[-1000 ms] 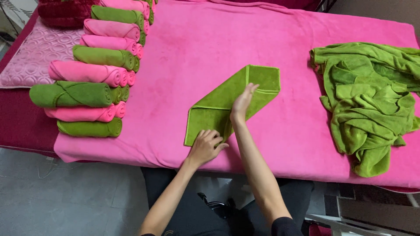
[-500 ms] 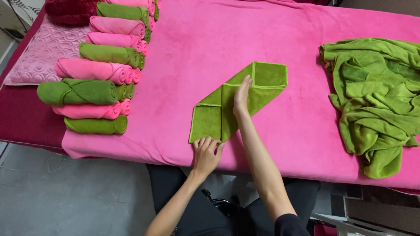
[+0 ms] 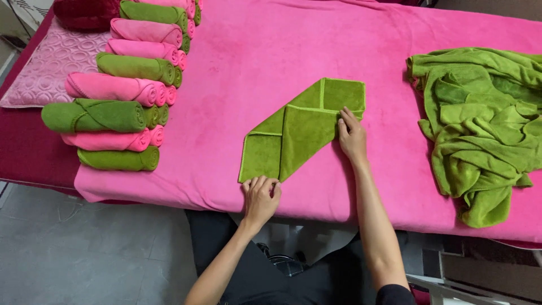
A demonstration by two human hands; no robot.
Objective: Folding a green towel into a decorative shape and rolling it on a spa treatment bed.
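Bare pink cover [image 3: 271,51] between towel rolls [image 3: 113,113] and, seemingly loose, green heap [image 3: 480,124].

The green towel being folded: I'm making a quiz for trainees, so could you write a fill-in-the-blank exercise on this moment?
1. The folded green towel lies on a ____ cover.
2. The left hand touches the towel's ____ corner.
3. The loose pile of green towels lies to the ____ of the right hand.
4. The rolled towels alternate pink and ____.

Missing words: pink; near; right; green
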